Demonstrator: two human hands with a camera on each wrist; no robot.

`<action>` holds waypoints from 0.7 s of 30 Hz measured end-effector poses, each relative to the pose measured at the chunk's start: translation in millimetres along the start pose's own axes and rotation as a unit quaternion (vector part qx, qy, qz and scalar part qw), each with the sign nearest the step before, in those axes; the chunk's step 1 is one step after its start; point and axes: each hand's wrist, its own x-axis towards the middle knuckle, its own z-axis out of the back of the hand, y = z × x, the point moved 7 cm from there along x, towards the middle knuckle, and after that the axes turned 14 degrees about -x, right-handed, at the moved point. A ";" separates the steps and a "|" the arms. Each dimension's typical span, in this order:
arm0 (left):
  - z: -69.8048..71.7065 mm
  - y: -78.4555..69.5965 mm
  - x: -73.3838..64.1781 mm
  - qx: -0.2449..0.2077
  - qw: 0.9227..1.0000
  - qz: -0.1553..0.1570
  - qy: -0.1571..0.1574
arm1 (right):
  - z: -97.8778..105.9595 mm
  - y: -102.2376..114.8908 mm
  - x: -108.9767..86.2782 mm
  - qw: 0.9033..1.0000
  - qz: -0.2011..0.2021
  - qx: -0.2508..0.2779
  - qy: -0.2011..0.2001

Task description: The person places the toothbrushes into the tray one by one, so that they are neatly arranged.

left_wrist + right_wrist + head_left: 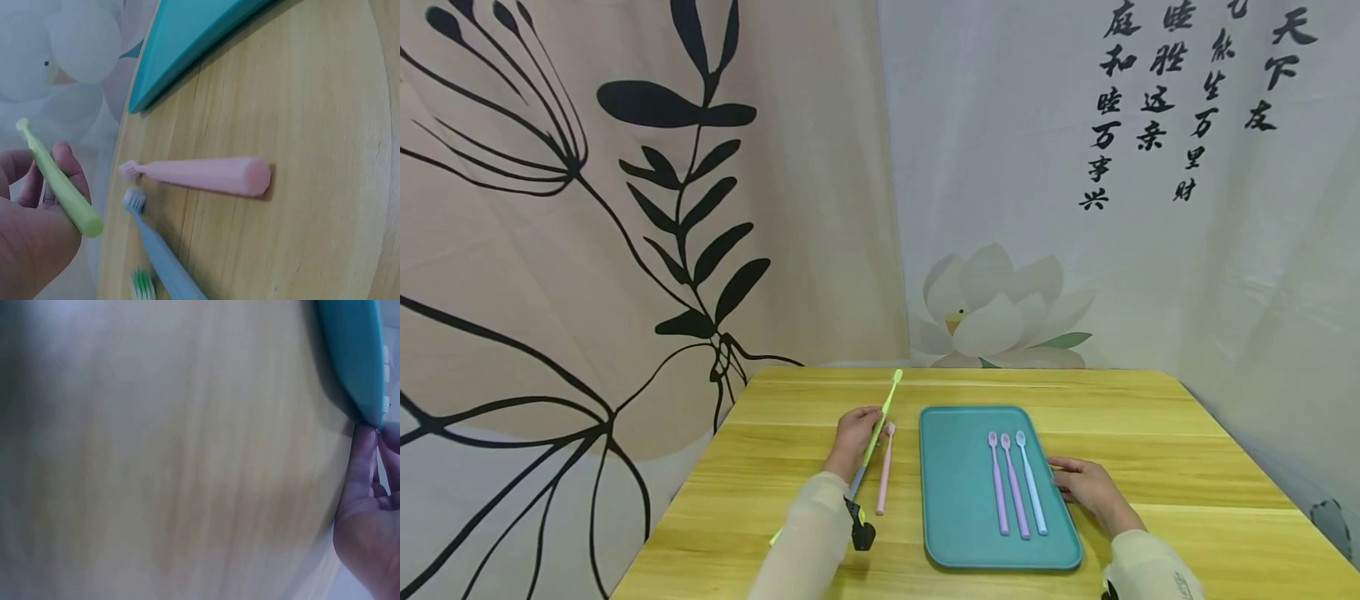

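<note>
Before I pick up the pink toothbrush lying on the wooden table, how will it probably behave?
The straight, pink, plastic-looking toothbrush is probably stiff. Its thick handle end looks faceted, which may limit rolling. It also looks smooth, so it could be a little slippery.

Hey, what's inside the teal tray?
Two purple toothbrushes and one light blue toothbrush lie in the teal tray. Whatever is directly beneath them is covered.

tray (958,492) common to all views
</note>
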 end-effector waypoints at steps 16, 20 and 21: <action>-24.5 13.1 -18.4 0.038 0.997 -0.025 -0.060 | -0.5 -3.0 2.1 1.000 0.007 -0.001 -0.005; -32.3 20.1 -21.1 0.027 0.998 -0.007 -0.064 | -0.7 -2.0 1.3 1.000 0.010 -0.002 -0.004; -34.7 22.2 -21.9 0.019 0.998 0.002 -0.062 | -0.8 -1.5 1.1 1.000 0.011 -0.002 -0.004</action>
